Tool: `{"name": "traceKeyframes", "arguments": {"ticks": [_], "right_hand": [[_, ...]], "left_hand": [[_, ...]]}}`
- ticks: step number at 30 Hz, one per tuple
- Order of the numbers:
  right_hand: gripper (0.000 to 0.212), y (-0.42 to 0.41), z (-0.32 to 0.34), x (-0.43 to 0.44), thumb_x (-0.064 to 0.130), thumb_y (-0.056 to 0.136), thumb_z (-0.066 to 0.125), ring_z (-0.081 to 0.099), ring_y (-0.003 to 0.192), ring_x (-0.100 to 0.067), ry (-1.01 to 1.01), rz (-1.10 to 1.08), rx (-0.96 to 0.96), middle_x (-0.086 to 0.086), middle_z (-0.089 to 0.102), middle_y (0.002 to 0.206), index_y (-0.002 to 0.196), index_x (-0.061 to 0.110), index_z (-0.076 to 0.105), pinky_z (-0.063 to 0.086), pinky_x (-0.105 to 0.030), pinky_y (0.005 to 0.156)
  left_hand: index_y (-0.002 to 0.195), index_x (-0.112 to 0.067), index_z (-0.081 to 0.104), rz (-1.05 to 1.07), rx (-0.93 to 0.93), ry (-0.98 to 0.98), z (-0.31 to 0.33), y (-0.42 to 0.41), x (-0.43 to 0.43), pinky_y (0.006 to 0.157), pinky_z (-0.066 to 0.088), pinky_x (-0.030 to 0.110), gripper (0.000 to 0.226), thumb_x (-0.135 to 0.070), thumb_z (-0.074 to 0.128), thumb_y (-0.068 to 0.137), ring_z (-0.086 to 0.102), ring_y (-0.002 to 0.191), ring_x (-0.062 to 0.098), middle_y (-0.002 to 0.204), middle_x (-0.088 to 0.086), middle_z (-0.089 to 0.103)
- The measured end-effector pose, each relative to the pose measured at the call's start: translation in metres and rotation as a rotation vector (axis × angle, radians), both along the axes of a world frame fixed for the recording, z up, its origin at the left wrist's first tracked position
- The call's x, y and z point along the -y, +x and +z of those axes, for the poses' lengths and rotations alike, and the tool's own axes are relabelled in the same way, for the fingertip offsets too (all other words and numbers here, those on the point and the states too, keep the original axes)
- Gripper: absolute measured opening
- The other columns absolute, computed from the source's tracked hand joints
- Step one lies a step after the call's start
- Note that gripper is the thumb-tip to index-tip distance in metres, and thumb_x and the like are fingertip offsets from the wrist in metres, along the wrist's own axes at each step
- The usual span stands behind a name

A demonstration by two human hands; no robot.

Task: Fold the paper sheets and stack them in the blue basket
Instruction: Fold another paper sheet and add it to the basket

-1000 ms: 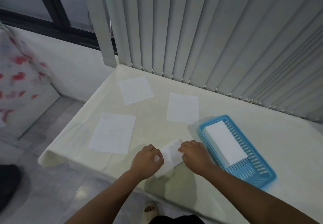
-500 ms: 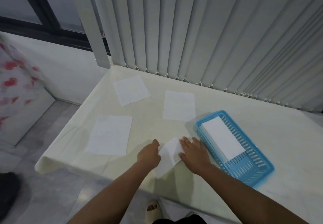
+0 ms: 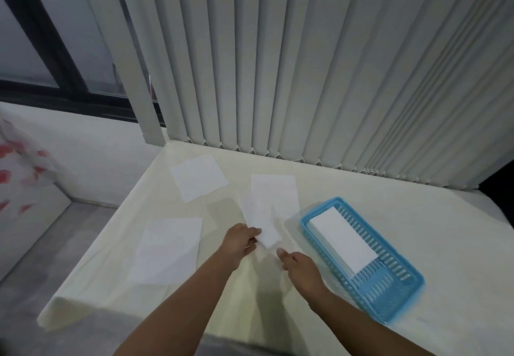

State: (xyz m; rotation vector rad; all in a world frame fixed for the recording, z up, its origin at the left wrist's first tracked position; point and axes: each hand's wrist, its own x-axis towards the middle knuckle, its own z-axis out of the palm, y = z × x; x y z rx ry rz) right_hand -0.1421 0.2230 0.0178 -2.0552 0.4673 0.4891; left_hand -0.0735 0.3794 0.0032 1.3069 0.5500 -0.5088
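One folded sheet (image 3: 261,220) — seemingly lifted, left hand (image 3: 240,240)

I look down on a cream tabletop (image 3: 361,205) that runs back to a row of pale grey vertical blinds (image 3: 306,63) hanging down to its far edge. To my left a dark-framed window (image 3: 41,49) sits above a white wall (image 3: 91,161), with grey floor (image 3: 36,247) below it. The light is dim and cool, and a white cloth with red blotches (image 3: 16,166) shows at the left edge.
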Motion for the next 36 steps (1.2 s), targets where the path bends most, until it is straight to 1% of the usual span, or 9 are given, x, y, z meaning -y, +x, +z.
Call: {"name": "traceKeyframes", "arguments": {"ticks": [4,7,11,14,17,21,25,32,36], "right_hand": [[0.036,0.02,0.02,-0.004,0.051,0.092,0.051,0.062,0.096,-0.018,0.371,-0.269,-0.079,0.0,0.066,0.102,0.104,0.019,0.063,0.051,-0.034,0.089],[0.017,0.033,0.031,0.005,0.029,0.092,0.059,0.061,0.085,-0.017,0.545,-0.412,-0.007,-0.003,0.068,0.091,0.094,0.013,0.064,0.05,-0.032,0.08],[0.008,0.035,0.038,0.023,0.014,0.09,0.061,0.054,0.069,-0.017,0.447,-0.384,0.09,-0.009,0.06,0.077,0.085,0.008,0.061,0.048,-0.029,0.068],[0.025,0.027,0.04,0.041,0.012,0.088,0.063,0.046,0.058,-0.016,0.375,-0.392,0.138,-0.005,0.053,0.062,0.065,0.011,0.053,0.042,-0.027,0.06],[0.031,0.018,0.04,0.062,0.012,0.087,0.063,0.043,0.056,-0.017,0.392,-0.502,0.142,-0.004,0.05,0.059,0.059,0.013,0.049,0.039,-0.029,0.058],[0.014,0.011,0.043,0.089,0.02,0.086,0.067,0.052,0.066,-0.019,0.514,-0.66,0.106,-0.007,0.06,0.074,0.076,0.012,0.063,0.043,-0.029,0.059],[0.008,0.006,0.046,0.113,0.013,0.085,0.069,0.048,0.055,-0.014,0.58,-0.717,0.102,-0.004,0.055,0.066,0.085,0.008,0.064,0.042,-0.024,0.051],[0.014,-0.011,0.035,0.146,0.012,0.086,0.067,0.05,0.057,-0.013,0.443,-0.763,0.155,-0.004,0.056,0.065,0.075,0.008,0.061,0.045,-0.023,0.055],[0.008,-0.022,0.022,0.155,0.011,0.087,0.066,0.052,0.057,-0.013,0.383,-0.787,0.165,-0.006,0.057,0.066,0.083,0.006,0.061,0.044,-0.022,0.054]], "left_hand": [[0.096,-0.009,0.055,0.006,0.083,-0.147,0.013,0.003,0.018,0.083,0.052,0.033,0.021,-0.014,0.07,0.081,0.064,0.091,0.024,0.101,0.013,0.068],[0.112,-0.005,0.059,-0.078,0.124,-0.155,0.017,0.001,0.028,0.074,0.052,0.028,0.031,-0.017,0.068,0.084,0.067,0.084,0.018,0.103,0.01,0.071],[0.118,-0.003,0.062,-0.062,0.121,-0.152,0.019,0.003,0.037,0.074,0.05,0.027,0.035,-0.022,0.063,0.089,0.066,0.089,0.019,0.107,0.009,0.071],[0.122,0.0,0.058,0.032,0.106,-0.208,0.022,0.011,0.048,0.078,0.053,0.03,0.035,-0.021,0.056,0.094,0.063,0.109,0.026,0.12,0.015,0.066],[0.123,-0.003,0.056,-0.003,0.121,-0.229,0.027,0.012,0.068,0.083,0.052,0.032,0.034,-0.024,0.051,0.097,0.061,0.112,0.026,0.122,0.013,0.064],[0.122,-0.001,0.058,-0.115,0.163,-0.211,0.035,0.013,0.105,0.083,0.054,0.03,0.037,-0.028,0.047,0.099,0.063,0.107,0.025,0.121,0.016,0.065],[0.121,-0.004,0.057,-0.172,0.164,-0.185,0.044,0.012,0.134,0.086,0.054,0.031,0.034,-0.027,0.047,0.099,0.062,0.108,0.025,0.122,0.015,0.065],[0.121,-0.001,0.055,-0.167,0.105,-0.119,0.038,0.022,0.148,0.079,0.053,0.029,0.035,-0.026,0.048,0.098,0.062,0.095,0.022,0.113,0.014,0.064],[0.117,-0.009,0.059,-0.294,0.137,-0.015,0.039,0.025,0.152,0.078,0.052,0.027,0.03,-0.03,0.047,0.098,0.06,0.087,0.017,0.1,0.007,0.064]]}}
